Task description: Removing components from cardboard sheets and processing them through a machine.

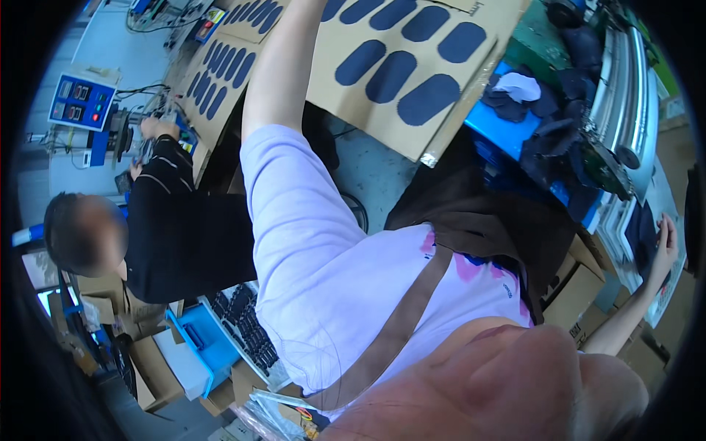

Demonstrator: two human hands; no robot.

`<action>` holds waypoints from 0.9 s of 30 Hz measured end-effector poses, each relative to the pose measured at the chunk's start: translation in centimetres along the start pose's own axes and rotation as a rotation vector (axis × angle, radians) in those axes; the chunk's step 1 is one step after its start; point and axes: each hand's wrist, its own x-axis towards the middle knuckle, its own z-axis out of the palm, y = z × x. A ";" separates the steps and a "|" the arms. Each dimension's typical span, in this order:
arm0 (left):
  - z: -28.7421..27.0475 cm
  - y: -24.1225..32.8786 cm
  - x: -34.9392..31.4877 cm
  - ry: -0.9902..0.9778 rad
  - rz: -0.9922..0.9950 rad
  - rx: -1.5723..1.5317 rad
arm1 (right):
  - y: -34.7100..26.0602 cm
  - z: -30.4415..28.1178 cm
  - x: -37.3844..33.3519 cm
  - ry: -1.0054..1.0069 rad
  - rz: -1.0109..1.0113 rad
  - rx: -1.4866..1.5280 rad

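Observation:
My left arm (276, 81) stretches up past the top edge, so the left hand is out of the picture. It passes beside a cardboard sheet (331, 103) with rows of dark blue oval pads (429, 99) laid on it. At the far right, my right hand (665, 248) has its fingers stretched out and apart. It is beside a dark blue flat piece (643, 239) on a pale surface by the metal rollers. Whether the fingertips touch that piece is too small to tell.
A co-worker in black (191, 235) works at the left by a blue control box (82, 101). More ovals lie on another cardboard sheet (239, 29). Metal rollers (621, 95), dark scraps (559, 154) and a blue bin (500, 125) stand right. A blue tray (202, 342) and cartons (158, 371) are lower left.

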 end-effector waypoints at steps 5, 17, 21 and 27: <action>-2.3 -5.6 -5.9 0.230 -0.030 0.260 | 1.0 2.1 1.1 -0.026 -0.006 0.035; 1.5 -15.7 -18.9 0.300 -0.148 0.285 | 6.5 -3.9 2.6 -0.028 0.034 -0.055; 2.8 -16.1 -20.2 0.301 -0.238 0.205 | 7.1 -4.5 2.3 0.017 0.068 -0.068; 2.9 -16.6 -20.6 0.305 -0.274 0.132 | -4.7 0.8 -1.8 0.184 0.127 -0.194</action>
